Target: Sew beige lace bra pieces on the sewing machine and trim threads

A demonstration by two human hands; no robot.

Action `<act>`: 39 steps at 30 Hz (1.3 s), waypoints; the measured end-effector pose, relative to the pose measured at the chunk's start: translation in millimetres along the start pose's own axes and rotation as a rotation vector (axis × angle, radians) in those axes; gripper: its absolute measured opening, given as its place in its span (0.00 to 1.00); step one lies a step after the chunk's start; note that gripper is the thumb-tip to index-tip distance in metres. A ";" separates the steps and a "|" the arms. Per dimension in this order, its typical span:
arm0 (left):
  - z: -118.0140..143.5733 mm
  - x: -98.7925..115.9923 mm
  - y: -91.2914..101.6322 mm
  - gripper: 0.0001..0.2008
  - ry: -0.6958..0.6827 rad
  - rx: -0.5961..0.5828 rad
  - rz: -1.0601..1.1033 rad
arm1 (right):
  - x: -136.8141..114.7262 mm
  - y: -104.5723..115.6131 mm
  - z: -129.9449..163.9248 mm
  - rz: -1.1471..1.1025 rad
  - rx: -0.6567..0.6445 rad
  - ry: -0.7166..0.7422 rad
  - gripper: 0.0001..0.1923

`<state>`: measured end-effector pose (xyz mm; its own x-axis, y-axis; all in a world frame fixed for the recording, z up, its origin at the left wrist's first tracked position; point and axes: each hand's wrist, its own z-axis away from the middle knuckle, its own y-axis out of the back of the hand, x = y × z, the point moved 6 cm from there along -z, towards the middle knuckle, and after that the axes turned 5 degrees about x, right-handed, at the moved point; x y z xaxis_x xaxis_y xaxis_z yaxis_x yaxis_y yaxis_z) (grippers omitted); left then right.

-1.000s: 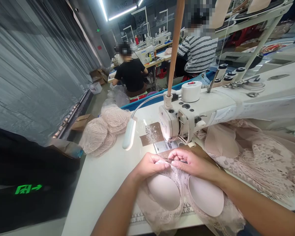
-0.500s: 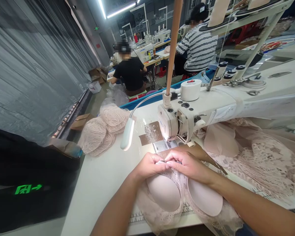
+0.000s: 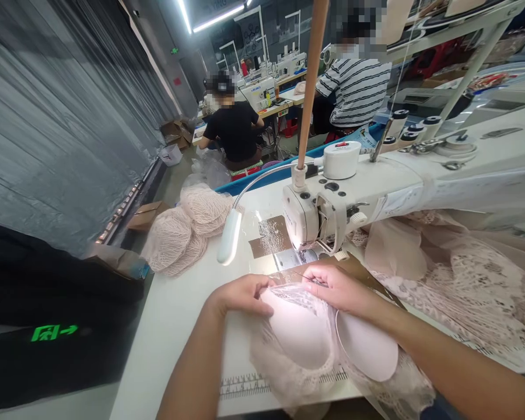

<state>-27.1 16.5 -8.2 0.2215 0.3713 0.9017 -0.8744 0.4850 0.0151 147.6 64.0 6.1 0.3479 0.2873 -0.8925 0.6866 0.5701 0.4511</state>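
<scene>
A white industrial sewing machine (image 3: 376, 186) stretches from the centre to the right edge of the frame, standing on a white table (image 3: 179, 326). A gooseneck lamp (image 3: 228, 236) curves out to its left, lit. A tan wooden pole (image 3: 311, 81) rises above the machine head. Left of the lamp, a pile of pale pink lace cups (image 3: 188, 230) rests at the table's far edge. At right, heaped pink lace fabric (image 3: 472, 280) lies under the machine arm. A printed ruler strip (image 3: 245, 385) runs along the table's near edge. At upper centre, a person in a black shirt (image 3: 234, 131) and a person in a striped shirt (image 3: 356, 90) sit at other machines. Grey plastic sheeting (image 3: 61, 116) fills the upper left; a green exit sign (image 3: 52, 332) glows at lower left. A cardboard box (image 3: 146, 214) sits on the floor.
</scene>
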 end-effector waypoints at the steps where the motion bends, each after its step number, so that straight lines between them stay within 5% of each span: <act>1: 3.9 0.5 7.6 0.23 -0.005 0.029 -0.004 | -2.9 -3.9 2.2 -0.012 -0.078 0.020 0.11; 4: 11.3 6.9 23.0 0.18 -0.072 0.171 -0.022 | -8.6 -18.4 9.5 -0.155 -0.284 0.026 0.14; 8: 10.9 17.1 16.0 0.17 -0.148 0.241 -0.048 | 0.2 -17.8 4.7 -0.331 -0.121 -0.100 0.17; 12: 5.3 22.7 2.1 0.16 -0.178 0.268 -0.109 | 0.5 -14.3 1.1 -0.247 -0.014 -0.030 0.15; 23: -13.6 15.1 -21.7 0.19 -0.197 0.264 -0.013 | -12.9 -12.7 6.7 -0.128 0.022 0.108 0.13; 27: -15.4 10.4 -24.4 0.18 -0.151 0.225 0.020 | -7.3 -8.3 6.8 -0.225 0.104 0.065 0.12; 32: -13.8 12.1 -20.8 0.19 -0.116 0.267 0.164 | 1.0 -2.5 8.0 -0.292 0.118 0.012 0.23; 39: -13.9 14.3 -19.0 0.18 -0.115 0.334 0.270 | 0.4 1.3 7.9 -0.264 0.087 -0.004 0.15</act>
<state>-1.4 23.6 -1.5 -0.0674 0.3496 0.9345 -0.9900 0.0927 -0.1061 153.7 58.7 6.4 0.1521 0.1348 -0.9791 0.8062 0.5562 0.2018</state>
